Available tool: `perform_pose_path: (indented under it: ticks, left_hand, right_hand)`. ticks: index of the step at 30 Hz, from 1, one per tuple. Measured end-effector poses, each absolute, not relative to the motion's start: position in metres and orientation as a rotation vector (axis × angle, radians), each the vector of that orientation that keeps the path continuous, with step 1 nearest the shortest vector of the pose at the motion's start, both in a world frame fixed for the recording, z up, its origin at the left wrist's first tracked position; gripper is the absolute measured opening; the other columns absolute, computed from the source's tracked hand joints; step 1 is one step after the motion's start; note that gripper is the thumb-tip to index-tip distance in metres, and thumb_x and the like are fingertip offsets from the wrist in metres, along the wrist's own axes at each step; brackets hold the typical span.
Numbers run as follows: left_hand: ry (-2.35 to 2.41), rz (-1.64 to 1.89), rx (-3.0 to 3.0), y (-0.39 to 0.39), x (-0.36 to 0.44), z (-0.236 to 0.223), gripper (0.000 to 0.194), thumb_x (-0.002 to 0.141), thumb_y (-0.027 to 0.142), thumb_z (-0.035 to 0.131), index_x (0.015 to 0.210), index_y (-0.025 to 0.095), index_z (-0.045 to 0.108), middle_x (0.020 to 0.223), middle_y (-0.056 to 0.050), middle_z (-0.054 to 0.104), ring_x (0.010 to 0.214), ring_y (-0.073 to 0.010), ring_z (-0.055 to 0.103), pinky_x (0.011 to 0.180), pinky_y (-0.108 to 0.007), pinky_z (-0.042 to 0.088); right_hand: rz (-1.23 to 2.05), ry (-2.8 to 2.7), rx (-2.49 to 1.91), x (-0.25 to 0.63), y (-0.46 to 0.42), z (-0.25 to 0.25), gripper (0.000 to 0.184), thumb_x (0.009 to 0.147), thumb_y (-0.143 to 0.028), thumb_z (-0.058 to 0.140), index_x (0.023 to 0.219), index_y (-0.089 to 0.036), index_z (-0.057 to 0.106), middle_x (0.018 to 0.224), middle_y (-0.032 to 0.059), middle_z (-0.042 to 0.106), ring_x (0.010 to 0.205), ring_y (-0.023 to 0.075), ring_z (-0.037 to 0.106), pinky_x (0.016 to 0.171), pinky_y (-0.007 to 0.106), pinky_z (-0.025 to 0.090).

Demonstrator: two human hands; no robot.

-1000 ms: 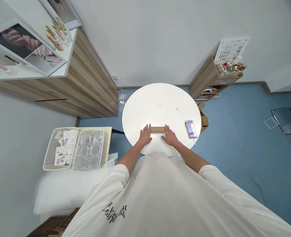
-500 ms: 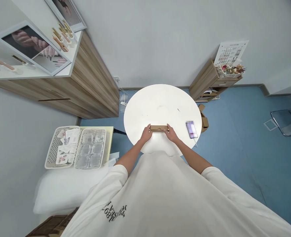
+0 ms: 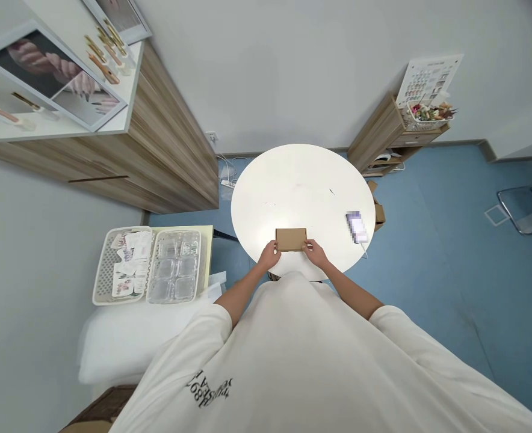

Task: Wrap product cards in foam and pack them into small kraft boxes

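Note:
A small brown cardboard box is at the near part of the round white table, its broad face turned up toward me. My left hand grips its near left corner with thumb and fingers. At the near right corner, my right hand pinches the box in the same way. Whether the box rests on the tabletop or is slightly raised, I cannot tell. To the right on the table lies a phone, blurred out, with a white cable.
Left of the table, white baskets hold printed cards and a clear plastic tray. A wooden cabinet stands at the left, a small drawer cabinet at the back right. An opened carton sits behind the table's right edge.
The box showed a narrow side between my flat hands; now its broad face shows. My fingers have closed on its ends and moved to the near corners.

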State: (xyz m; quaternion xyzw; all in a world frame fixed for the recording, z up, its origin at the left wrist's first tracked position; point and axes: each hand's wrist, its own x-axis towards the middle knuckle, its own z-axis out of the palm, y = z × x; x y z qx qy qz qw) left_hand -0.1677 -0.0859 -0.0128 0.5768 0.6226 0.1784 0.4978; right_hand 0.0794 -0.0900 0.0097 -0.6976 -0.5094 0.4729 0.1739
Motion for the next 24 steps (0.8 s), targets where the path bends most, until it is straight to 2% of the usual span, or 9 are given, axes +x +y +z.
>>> perform_pose_path:
  ticks: [7, 12, 14, 18, 24]
  left_hand:
    - [1.537, 0.465, 1.347, -0.085, -0.175, -0.009, 0.042, 0.086, 0.016, 0.063, 0.127, 0.02, 0.054, 0.136, -0.013, 0.056, 0.122, -0.0246, 0.059, 0.104, -0.039, 0.047]
    - [1.518, 0.494, 1.203, -0.082, -0.175, 0.001, 0.053, 0.084, 0.02, 0.07, 0.133, 0.02, 0.05, 0.146, -0.016, 0.051, 0.127, -0.028, 0.058, 0.105, -0.04, 0.047]
    - [1.482, 0.49, 1.165, -0.082, -0.174, 0.002, 0.057, 0.084, 0.021, 0.07, 0.136, 0.021, 0.047, 0.148, -0.016, 0.051, 0.127, -0.0281, 0.059, 0.104, -0.04, 0.048]
    - [1.398, 0.506, 1.125, -0.083, -0.174, 0.002, 0.064, 0.082, 0.017, 0.069, 0.141, 0.023, 0.043, 0.15, -0.014, 0.051, 0.125, -0.026, 0.061, 0.104, -0.039, 0.048]
    - [1.398, 0.493, 1.089, -0.079, -0.171, 0.009, 0.068, 0.077, 0.018, 0.072, 0.139, 0.021, 0.046, 0.149, -0.016, 0.052, 0.124, -0.0281, 0.061, 0.102, -0.04, 0.049]
  right_hand:
    - [1.22, -1.397, -2.049, 0.075, -0.095, 0.003, 0.046, 0.09, -0.039, 0.053, 0.133, -0.022, 0.055, 0.142, 0.0122, 0.054, 0.117, 0.0244, 0.063, 0.098, 0.038, 0.052]
    - [1.242, -1.316, -2.112, 0.072, -0.094, 0.008, 0.056, 0.088, -0.038, 0.054, 0.141, -0.018, 0.051, 0.149, 0.0164, 0.049, 0.116, 0.0255, 0.062, 0.101, 0.037, 0.049]
    - [1.3, -1.309, -2.096, 0.07, -0.094, 0.011, 0.052, 0.087, -0.037, 0.055, 0.135, -0.017, 0.058, 0.144, 0.0159, 0.054, 0.114, 0.0264, 0.063, 0.099, 0.038, 0.049]
    - [1.404, -1.274, -2.034, 0.064, -0.098, 0.015, 0.037, 0.084, -0.035, 0.056, 0.114, -0.018, 0.069, 0.123, 0.0109, 0.069, 0.107, 0.0262, 0.065, 0.093, 0.037, 0.05]
    - [1.416, -1.135, -2.044, 0.065, -0.103, 0.025, 0.029, 0.077, -0.034, 0.063, 0.101, -0.019, 0.072, 0.11, 0.009, 0.073, 0.098, 0.0247, 0.066, 0.085, 0.034, 0.051]
